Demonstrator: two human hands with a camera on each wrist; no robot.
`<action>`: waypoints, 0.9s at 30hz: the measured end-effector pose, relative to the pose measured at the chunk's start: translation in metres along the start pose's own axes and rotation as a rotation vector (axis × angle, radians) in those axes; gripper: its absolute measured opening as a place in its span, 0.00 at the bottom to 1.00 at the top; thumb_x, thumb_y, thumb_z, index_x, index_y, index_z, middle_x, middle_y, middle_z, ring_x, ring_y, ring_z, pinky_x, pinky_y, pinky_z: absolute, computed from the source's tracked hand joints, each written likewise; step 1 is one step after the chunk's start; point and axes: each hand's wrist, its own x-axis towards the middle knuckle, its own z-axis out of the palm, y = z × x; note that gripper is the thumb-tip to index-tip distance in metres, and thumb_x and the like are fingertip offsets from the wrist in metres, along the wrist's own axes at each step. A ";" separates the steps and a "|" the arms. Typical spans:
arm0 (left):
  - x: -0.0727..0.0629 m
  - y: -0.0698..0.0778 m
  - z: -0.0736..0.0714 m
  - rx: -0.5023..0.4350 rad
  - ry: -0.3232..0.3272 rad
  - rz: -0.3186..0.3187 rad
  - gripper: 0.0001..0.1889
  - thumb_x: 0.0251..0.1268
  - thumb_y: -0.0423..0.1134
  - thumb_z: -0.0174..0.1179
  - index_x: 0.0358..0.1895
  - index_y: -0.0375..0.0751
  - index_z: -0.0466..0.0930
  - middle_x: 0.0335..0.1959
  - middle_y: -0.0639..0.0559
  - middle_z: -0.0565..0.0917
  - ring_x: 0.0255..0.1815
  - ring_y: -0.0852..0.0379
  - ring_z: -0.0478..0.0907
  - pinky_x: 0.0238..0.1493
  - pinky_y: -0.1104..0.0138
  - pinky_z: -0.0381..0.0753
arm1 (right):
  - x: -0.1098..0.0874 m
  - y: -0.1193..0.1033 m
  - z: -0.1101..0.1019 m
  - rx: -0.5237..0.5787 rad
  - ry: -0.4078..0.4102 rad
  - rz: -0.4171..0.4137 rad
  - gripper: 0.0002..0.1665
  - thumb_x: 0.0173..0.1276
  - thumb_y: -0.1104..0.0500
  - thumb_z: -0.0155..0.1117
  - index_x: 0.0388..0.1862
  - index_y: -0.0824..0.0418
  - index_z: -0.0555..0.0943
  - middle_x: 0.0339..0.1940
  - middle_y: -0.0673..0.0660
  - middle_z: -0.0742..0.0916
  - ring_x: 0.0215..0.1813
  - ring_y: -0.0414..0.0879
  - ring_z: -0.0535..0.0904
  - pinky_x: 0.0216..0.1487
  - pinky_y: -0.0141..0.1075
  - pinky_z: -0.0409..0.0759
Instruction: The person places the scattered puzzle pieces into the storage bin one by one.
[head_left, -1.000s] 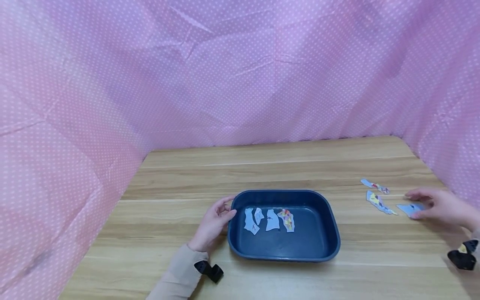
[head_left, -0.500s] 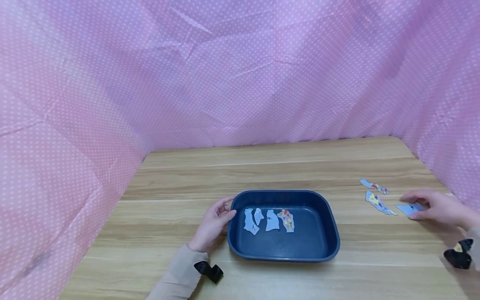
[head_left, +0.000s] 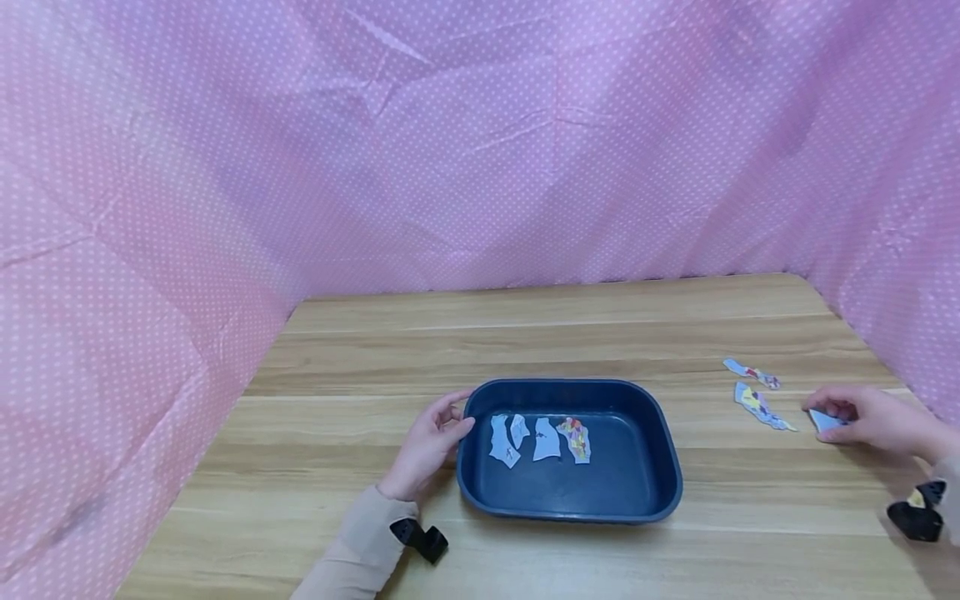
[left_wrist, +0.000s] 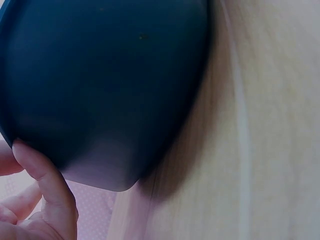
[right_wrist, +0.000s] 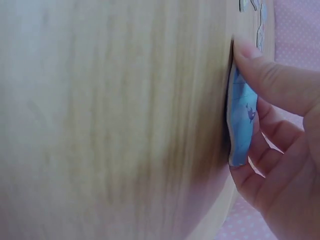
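Note:
A dark blue plastic tray (head_left: 622, 508) stands on the wooden table, its left rim pinched between the thumb and fingers of my left hand (head_left: 426, 446). Inside it, toward the left, lie several irregular puzzle pieces (head_left: 546, 440), mostly pale blue, one with red and yellow print. At the far right, my right hand (head_left: 877, 421) grips a light blue puzzle piece (right_wrist: 242, 117) by its edges, thumb on one side and fingertips on the other. A small dark figure is printed on that piece. In the left wrist view, my left thumb (left_wrist: 45, 175) presses the tray's outer wall.
Two narrow puzzle pieces with colorful print, an upper one (head_left: 752, 372) and a lower one (head_left: 761, 407), lie on the table just left of my right hand. Pink dotted cloth (head_left: 480, 167) hangs behind the table (head_left: 360, 358) and along both sides.
My right thumb and fingers have closed in on the light blue piece, which now shows less and looks shifted or tilted toward the palm. My left hand and the tray stay in place.

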 end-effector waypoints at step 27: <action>-0.001 0.003 0.001 0.000 -0.006 -0.008 0.22 0.66 0.31 0.57 0.63 0.44 0.71 0.36 0.47 0.75 0.29 0.56 0.72 0.30 0.70 0.73 | 0.001 -0.046 -0.009 0.105 0.008 -0.017 0.11 0.55 0.70 0.68 0.36 0.70 0.78 0.27 0.33 0.77 0.31 0.22 0.69 0.28 0.26 0.72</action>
